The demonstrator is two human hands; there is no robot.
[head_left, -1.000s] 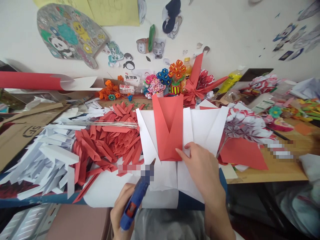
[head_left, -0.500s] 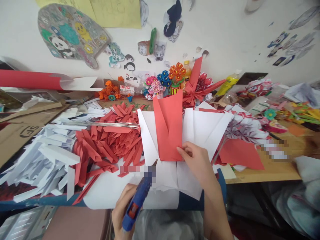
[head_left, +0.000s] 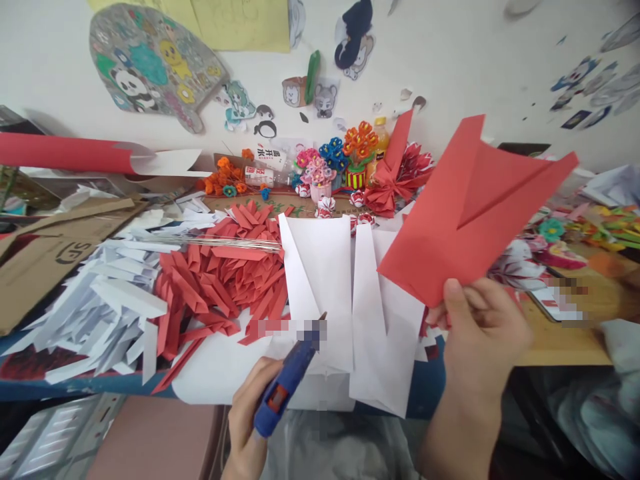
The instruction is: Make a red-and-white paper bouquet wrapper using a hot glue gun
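My right hand (head_left: 483,337) pinches the lower corner of a folded red paper piece (head_left: 465,213) and holds it up in the air, right of centre. My left hand (head_left: 247,420) is wrapped round a blue glue gun (head_left: 287,383) at the near table edge, its nozzle pointing up toward two folded white paper pieces (head_left: 345,300) lying flat in front of me.
A heap of folded red strips (head_left: 225,283) and white strips (head_left: 100,313) lies at left, with thin wires (head_left: 220,243) across it. Paper flowers (head_left: 340,160), bottles and a red paper roll (head_left: 65,153) line the wall. Cardboard (head_left: 45,257) sits far left; more paper crafts at right.
My right hand has lifted the red folded piece off the white pieces and swung it up to the right. The glue gun has stayed almost where it was.
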